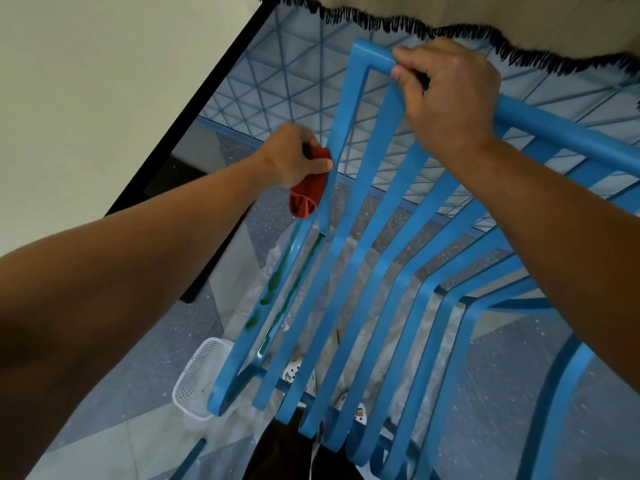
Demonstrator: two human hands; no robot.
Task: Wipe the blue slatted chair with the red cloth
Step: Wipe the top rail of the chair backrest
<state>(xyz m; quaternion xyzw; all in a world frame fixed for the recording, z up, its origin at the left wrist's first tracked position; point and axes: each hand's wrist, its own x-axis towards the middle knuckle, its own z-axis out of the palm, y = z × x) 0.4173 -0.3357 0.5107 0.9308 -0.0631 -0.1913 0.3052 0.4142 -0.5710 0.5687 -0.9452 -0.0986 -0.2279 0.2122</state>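
The blue slatted chair [374, 258] fills the middle of the view, its slats running from the top rail down toward me. My left hand [294, 155] grips the bunched red cloth [310, 192] and presses it against the outer edge of the leftmost slat, near the top of the backrest. My right hand [446, 98] clasps the chair's top rail from above. Green stains [273, 289] run down the lower part of the two leftmost slats, below the cloth.
A white mesh basket [195, 379] sits on the floor by the chair's lower left corner. Clear plastic sheeting [242, 285] lies under the chair. A blue wire grid [294, 74] stands behind it, a black-edged white panel [194, 109] to the left, a fringed cloth [450, 15] above.
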